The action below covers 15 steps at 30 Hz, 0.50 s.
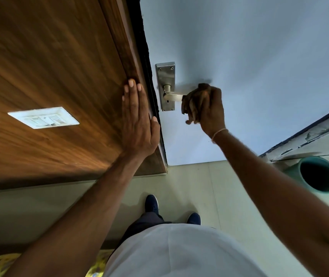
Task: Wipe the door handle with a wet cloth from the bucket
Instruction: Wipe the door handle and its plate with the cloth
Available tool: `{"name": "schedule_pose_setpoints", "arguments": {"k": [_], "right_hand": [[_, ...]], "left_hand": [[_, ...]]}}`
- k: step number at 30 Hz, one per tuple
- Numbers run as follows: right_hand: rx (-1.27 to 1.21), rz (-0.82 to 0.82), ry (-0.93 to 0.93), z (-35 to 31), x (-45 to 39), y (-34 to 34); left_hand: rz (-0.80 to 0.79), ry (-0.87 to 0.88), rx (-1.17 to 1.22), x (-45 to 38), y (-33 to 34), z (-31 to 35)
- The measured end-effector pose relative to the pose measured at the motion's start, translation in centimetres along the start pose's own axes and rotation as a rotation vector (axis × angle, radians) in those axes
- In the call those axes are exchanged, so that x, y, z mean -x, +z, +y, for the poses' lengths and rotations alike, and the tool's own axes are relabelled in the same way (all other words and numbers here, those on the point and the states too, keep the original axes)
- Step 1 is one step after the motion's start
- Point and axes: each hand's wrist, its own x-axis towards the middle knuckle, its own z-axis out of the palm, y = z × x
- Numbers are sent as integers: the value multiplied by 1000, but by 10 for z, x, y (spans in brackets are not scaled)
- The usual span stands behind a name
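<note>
Brown cloth [192,102] is bunched in the right hand [209,108], and the fingers are closed tight around it and around the free end of the lever [172,96]. Only the inner part of the lever shows, between the grip and the steel plate [165,86]; the end under the cloth is hidden. The left hand [137,124] lies flat and open on the wooden panel [49,66], well to the left of the grip, and it holds nothing. The bucket [317,174] stands on the floor [209,192], below and to the right of the grip.

Several things can go wrong from here, I think. The hand squeezes the end of the lever, so a downward pull may press it and release the latch; then the door [249,47] may swing. The part of the lever near the plate, and the plate itself, are outside the cloth and could stay unwiped if the grip does not slide inward. If the cloth is very wet, the squeeze can push water out, and drops may run down the door to the floor near the shoes [151,202].
</note>
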Motion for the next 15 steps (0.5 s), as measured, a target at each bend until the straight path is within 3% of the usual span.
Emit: {"name": "schedule_pose_setpoints", "arguments": {"k": [3,6,8,10,15], "right_hand": [[-705,123,392,-10,5,21],[-1281,146,562,-23,11,33],[-1401,67,584,-23,19,32],[-1296,19,621,-28,25,38],[-1242,89,741,-56,15,75]], "left_hand": [[2,4,-1,0,0,1],[9,4,4,0,2,0],[8,7,8,0,3,-1],[10,11,3,-1,3,-2],[6,16,7,0,3,-2]]}}
